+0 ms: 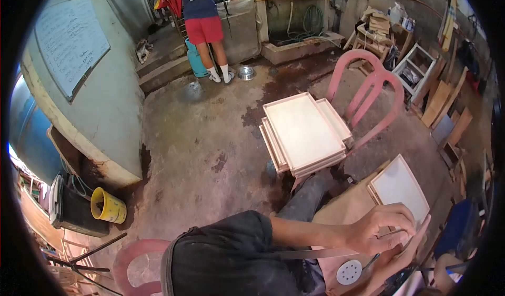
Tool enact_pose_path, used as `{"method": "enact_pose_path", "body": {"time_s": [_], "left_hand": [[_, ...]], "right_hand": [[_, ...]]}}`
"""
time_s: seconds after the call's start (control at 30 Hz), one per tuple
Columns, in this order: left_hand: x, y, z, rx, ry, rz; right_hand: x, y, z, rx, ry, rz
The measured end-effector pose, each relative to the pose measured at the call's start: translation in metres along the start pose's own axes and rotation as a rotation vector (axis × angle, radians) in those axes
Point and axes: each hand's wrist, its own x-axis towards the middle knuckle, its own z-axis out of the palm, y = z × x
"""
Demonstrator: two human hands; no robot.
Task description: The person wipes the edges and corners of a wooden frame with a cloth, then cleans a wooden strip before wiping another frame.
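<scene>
My left hand (381, 226) reaches across from the left, its fingers curled into a pinch above my other palm. What it holds, if anything, is hidden. Just below, my right hand (404, 256) is turned up with its fingers stretched out flat. A white round sanding disc (349, 272) with several holes lies near my right wrist. Beyond my hands rests a shallow wooden tray (402, 185) with a white base, on a brown board or sheet (336, 206). A thin flat strip (315, 253) runs below my left forearm.
Several similar trays (305, 130) are stacked on a pink plastic chair (363, 85) ahead. Another person (202, 22) stands at a counter in back. A yellow bucket (108, 205) and black bin (73, 209) stand left. Scrap wood (439, 101) and a small ladder (414, 69) lean right.
</scene>
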Motion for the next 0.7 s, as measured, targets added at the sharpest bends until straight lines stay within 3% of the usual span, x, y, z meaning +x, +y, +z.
{"method": "enact_pose_path", "body": {"time_s": [0.07, 0.17, 0.3, 0.37, 0.4, 0.47, 0.53, 0.6, 0.7], "left_hand": [[-0.003, -0.003, 0.005, -0.05, 0.023, 0.027], [-0.01, 0.002, 0.008, -0.115, 0.074, -0.01], [-0.008, 0.005, 0.008, -0.11, 0.084, -0.024], [0.0, 0.0, 0.001, -0.099, 0.038, -0.013], [0.002, 0.0, 0.0, -0.098, -0.005, -0.032], [0.0, -0.001, 0.005, -0.159, 0.001, -0.085], [0.003, 0.003, 0.008, -0.096, -0.021, -0.069], [0.002, 0.003, 0.01, -0.077, -0.036, -0.057], [0.004, 0.002, 0.012, -0.153, -0.057, -0.08]], "right_hand": [[-0.006, -0.053, -0.015, -0.202, -0.012, -0.257], [-0.014, -0.033, -0.011, -0.147, 0.03, -0.282], [0.003, 0.02, -0.004, 0.041, -0.042, 0.038], [0.005, 0.021, -0.008, -0.036, -0.034, -0.08], [-0.003, 0.005, -0.007, 0.036, 0.011, -0.001], [-0.005, -0.006, -0.009, 0.073, 0.006, -0.402], [-0.004, 0.003, -0.015, 0.116, -0.005, -0.379], [-0.003, 0.059, -0.008, -0.027, 0.041, -0.268], [-0.008, 0.123, -0.003, -0.111, 0.046, -0.012]]}}
